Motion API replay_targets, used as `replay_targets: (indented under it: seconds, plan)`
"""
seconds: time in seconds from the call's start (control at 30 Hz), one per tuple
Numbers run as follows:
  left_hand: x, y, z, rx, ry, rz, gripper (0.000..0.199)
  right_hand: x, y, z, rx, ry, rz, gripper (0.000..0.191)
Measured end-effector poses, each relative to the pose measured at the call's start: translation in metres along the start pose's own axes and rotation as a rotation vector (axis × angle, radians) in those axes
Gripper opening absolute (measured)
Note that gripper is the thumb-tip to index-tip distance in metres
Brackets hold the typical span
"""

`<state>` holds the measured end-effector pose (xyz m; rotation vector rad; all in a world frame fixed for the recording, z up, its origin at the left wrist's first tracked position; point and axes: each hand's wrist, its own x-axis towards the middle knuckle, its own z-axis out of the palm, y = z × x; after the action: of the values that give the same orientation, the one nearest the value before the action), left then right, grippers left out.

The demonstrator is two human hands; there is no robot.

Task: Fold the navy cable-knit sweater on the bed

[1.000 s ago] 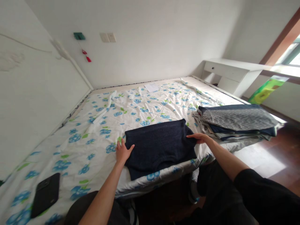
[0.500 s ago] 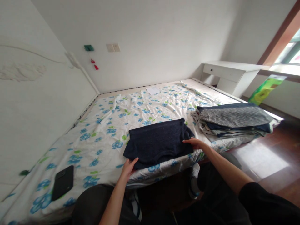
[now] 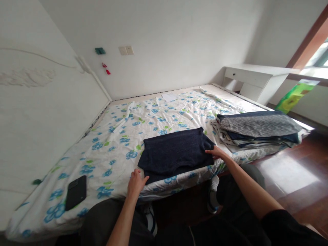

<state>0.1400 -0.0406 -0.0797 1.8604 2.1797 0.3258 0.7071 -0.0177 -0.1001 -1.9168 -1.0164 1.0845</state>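
Note:
A dark navy knit top (image 3: pixel 174 152), perhaps a T-shirt or sweater, lies folded into a wide shape at the bed's near edge, its curved neckline toward me. At its lower left corner is my left hand (image 3: pixel 137 181), thumb and fingers apart, with the thumb tip by the cloth. My right hand (image 3: pixel 215 152) pinches the right side of the top at the sleeve, the thumb on the cloth and the other fingers partly hidden. To the right sits a stack of folded clothes (image 3: pixel 261 125), a grey knitted piece uppermost.
The bed's floral sheet (image 3: pixel 120 126) is wrinkled. A black phone (image 3: pixel 76 193) lies at the left, and white paper (image 3: pixel 169 97) toward the back. A white desk (image 3: pixel 253 77) stands beyond the bed's far right corner. My knees are against the near edge.
My left hand has loosened from the lower left corner, its fingers now spread. The top's right sleeve lies pulled further out at my right hand. The view has shifted slightly.

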Motion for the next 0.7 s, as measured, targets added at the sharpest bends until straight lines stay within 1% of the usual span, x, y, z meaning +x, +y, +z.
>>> replay_targets:
  seconds: [0.03,0.07,0.1,0.13,0.17,0.2,0.27,0.3,0.37,0.4,0.43,0.5,0.57,0.63,0.7]
  plan:
    - [-0.004,0.005,0.002,0.026,0.08,0.091,0.027,0.001,-0.001,-0.002,-0.064,0.082,-0.025,0.07]
    - [-0.007,0.012,0.004,0.026,0.125,0.195,0.025,0.001,-0.003,-0.003,-0.134,0.17,-0.07,0.07]
    - [-0.01,0.02,0.008,0.007,0.131,0.305,0.024,0.001,-0.005,-0.003,-0.205,0.245,-0.137,0.068]
    - [-0.012,0.029,0.012,-0.023,0.102,0.41,0.027,-0.001,-0.008,-0.001,-0.269,0.287,-0.224,0.063]
    - [-0.014,0.038,0.017,-0.054,0.053,0.503,0.032,-0.004,-0.01,0.003,-0.331,0.292,-0.319,0.055]
    - [-0.015,0.047,0.022,-0.075,-0.004,0.576,0.038,-0.009,-0.012,0.009,-0.392,0.257,-0.412,0.046]
    - [-0.017,0.064,0.031,-0.081,-0.111,0.664,0.053,-0.021,-0.015,0.029,-0.488,0.104,-0.587,0.034]
    - [-0.016,0.071,0.035,-0.073,-0.152,0.687,0.058,-0.028,-0.016,0.041,-0.521,0.008,-0.662,0.034]
    - [-0.013,0.08,0.039,-0.048,-0.208,0.711,0.062,-0.042,-0.015,0.068,-0.57,-0.17,-0.766,0.042]
    - [-0.011,0.084,0.04,-0.039,-0.223,0.716,0.06,-0.048,-0.015,0.08,-0.594,-0.232,-0.792,0.044]
    - [-0.007,0.086,0.04,-0.032,-0.235,0.719,0.055,-0.053,-0.014,0.091,-0.62,-0.27,-0.802,0.041]
    - [0.002,0.089,0.036,-0.028,-0.268,0.725,0.043,-0.06,-0.014,0.105,-0.671,-0.302,-0.793,0.03]
    - [0.011,0.089,0.031,-0.035,-0.317,0.737,0.039,-0.064,-0.014,0.109,-0.703,-0.333,-0.78,0.024]
    - [0.018,0.086,0.025,-0.033,-0.367,0.751,0.038,-0.065,-0.015,0.106,-0.712,-0.369,-0.774,0.018]
    - [0.023,0.083,0.021,-0.017,-0.401,0.764,0.034,-0.064,-0.014,0.102,-0.711,-0.377,-0.757,0.027]
